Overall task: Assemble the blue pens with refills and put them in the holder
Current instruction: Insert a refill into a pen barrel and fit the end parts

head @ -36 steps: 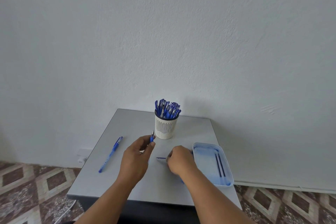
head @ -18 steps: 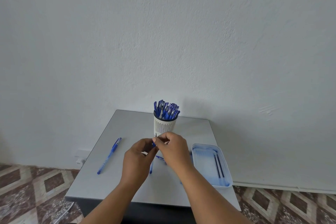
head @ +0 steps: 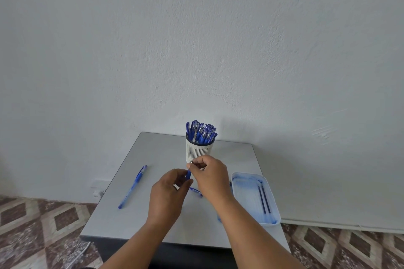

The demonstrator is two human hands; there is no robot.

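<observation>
The left hand (head: 167, 196) gripped a blue pen barrel (head: 188, 175) upright above the table (head: 153, 153). The right hand (head: 209, 176) pinched the barrel's top end between thumb and fingertips, directly in front of the white holder (head: 198, 150) packed with blue pens (head: 201, 132). Another pen (head: 132, 186) lay at left. Two refills (head: 264, 200) lay in the tray (head: 272, 199). No writing was legible.

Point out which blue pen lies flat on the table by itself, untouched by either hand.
The capped blue plastic pen lying at a slant on the left of the grey table. The others stand bunched in the white slotted holder or are held between the hands.
</observation>
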